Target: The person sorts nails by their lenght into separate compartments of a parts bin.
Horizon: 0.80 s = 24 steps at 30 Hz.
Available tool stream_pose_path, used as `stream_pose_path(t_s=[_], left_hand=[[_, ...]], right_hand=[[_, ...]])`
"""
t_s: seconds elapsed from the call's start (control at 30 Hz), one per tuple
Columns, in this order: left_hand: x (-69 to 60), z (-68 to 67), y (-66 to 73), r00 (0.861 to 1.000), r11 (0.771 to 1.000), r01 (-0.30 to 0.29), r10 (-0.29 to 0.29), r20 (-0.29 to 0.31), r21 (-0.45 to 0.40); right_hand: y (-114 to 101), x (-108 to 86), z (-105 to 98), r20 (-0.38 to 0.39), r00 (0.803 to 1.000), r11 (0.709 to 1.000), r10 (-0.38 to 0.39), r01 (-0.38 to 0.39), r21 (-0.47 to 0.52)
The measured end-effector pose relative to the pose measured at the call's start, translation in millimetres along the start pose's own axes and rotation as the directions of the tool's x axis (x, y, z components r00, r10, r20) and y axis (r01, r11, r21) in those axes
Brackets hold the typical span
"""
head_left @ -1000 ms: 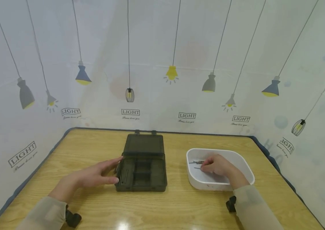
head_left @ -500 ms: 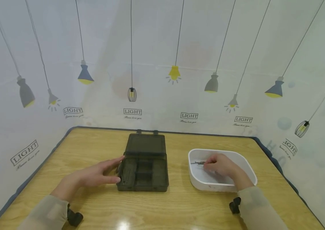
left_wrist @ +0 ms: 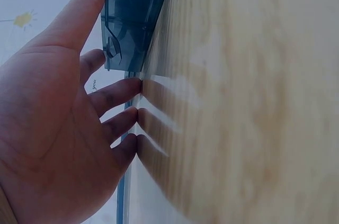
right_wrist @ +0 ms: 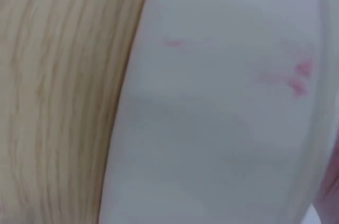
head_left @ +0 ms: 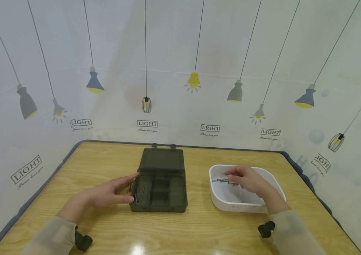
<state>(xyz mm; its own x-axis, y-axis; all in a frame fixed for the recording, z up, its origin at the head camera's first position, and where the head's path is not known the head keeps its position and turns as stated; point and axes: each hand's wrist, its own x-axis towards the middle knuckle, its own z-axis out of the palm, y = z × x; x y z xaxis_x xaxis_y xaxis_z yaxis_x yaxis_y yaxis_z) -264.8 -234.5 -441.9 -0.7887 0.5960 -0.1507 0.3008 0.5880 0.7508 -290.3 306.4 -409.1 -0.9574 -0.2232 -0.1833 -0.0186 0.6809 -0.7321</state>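
Note:
A dark, see-through plastic box (head_left: 175, 194) stands with its lid (head_left: 162, 158) laid back. A few thin nails (head_left: 142, 194) lie in its left compartment. My left hand (head_left: 104, 193) rests at the box's left side, thumb and forefinger spread along the edge; the left wrist view shows its other fingertips (left_wrist: 130, 87) at the tabletop. Over the white tray (head_left: 238, 206), my right hand (head_left: 247, 180) pinches what looks like a thin nail (head_left: 224, 173). Several more nails (head_left: 222, 180) lie below it on the tray floor. The right wrist view shows mostly the tray's outer wall (right_wrist: 212, 113).
Both containers stand on a wooden table (head_left: 196, 230) with a dark edge. Behind and beside it hangs a pale curtain (head_left: 174, 106) printed with lamps. Black wrist mounts (head_left: 266, 229) sit under both sleeves.
My right hand has reached down among the nails in the tray and lifted slightly, a thin nail now showing at its fingertips. The left hand stays at the box.

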Motion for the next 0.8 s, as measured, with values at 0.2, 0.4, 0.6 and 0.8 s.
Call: stream_pose_path(t_s=[0.2, 0.4, 0.6, 0.8], left_hand=[[-0.5, -0.9, 1.5, 1.000, 1.000, -0.005, 0.005, 0.002, 0.005], [-0.7, -1.1, 2.1, 1.000, 1.000, -0.006, 0.006, 0.010, 0.003], [-1.5, -0.7, 2.7, 1.000, 1.000, -0.005, 0.005, 0.005, 0.009], [-2.1, -0.7, 3.5, 1.000, 1.000, -0.002, 0.002, -0.001, 0.013]], right_hand=[[-11.8, -7.3, 0.7, -0.009, 0.999, 0.998, -0.044, 0.045, 0.051], [-33.5, -12.1, 6.2, -0.022, 0.993, 0.984, -0.114, 0.116, 0.137], [-54.4, -11.2, 15.6, -0.025, 0.988, 0.971, -0.153, 0.155, 0.184], [-70.4, -9.2, 26.7, -0.007, 0.980, 0.959, -0.197, 0.194, 0.209]])
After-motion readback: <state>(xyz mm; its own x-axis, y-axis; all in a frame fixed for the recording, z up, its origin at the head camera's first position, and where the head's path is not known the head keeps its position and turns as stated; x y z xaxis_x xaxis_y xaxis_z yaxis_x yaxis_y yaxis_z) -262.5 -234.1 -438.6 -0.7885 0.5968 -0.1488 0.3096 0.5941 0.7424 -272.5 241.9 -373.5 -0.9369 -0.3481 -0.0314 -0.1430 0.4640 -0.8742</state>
